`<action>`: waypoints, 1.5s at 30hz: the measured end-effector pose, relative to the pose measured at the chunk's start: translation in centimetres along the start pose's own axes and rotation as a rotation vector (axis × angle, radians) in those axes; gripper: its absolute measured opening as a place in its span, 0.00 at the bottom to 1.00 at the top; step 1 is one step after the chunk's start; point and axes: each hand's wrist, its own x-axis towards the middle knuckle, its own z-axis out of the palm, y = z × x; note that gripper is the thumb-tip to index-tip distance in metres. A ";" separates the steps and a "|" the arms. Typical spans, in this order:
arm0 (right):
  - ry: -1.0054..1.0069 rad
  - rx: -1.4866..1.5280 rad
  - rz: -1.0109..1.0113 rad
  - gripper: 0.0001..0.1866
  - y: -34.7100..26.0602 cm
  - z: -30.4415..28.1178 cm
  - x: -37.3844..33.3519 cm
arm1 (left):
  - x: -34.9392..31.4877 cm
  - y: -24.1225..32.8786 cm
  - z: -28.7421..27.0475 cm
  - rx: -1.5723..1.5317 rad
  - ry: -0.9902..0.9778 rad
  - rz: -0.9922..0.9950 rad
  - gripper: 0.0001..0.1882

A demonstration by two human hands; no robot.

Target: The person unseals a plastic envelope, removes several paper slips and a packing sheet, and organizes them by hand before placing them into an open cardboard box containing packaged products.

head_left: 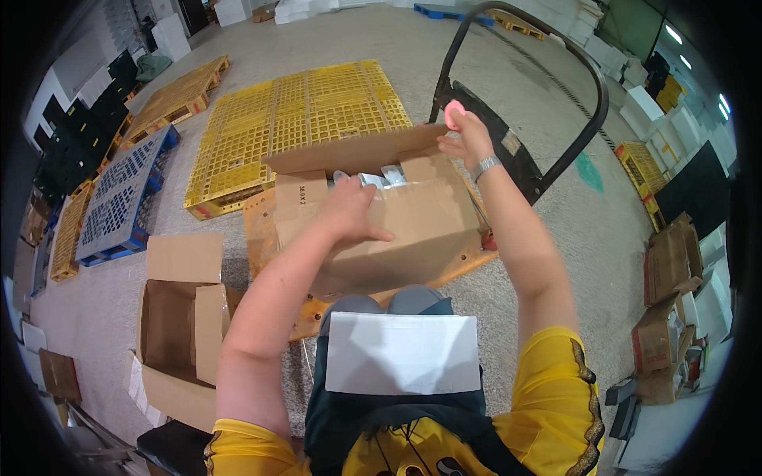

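A pink item [453, 115] was gripped in the right hand [473, 141] near the far right corner of a carton [421, 214], on whose top the left hand [350, 209] lay open, above an orange trolley [260, 230] before a yellow pallet [270, 119].

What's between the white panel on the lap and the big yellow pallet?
Head view: knees, then the open carton on the orange cart, left hand at its opening.

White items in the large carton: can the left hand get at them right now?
Likely yes: the left hand is at the opening of the large carton, fingers close to the white items, with the visible ones uncovered by flaps.
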 end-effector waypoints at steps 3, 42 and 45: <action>-0.018 0.057 -0.147 0.12 0.5 -2.5 -2.1 | -1.1 2.3 -1.4 0.218 0.241 0.086 0.33; -0.310 -0.295 -0.210 0.08 14.1 -6.6 -29.0 | -9.5 -2.6 0.6 -0.105 0.738 0.060 0.20; -0.338 -0.610 -0.530 0.09 13.3 -4.0 -26.7 | -6.1 -6.3 -1.2 0.049 0.609 0.055 0.31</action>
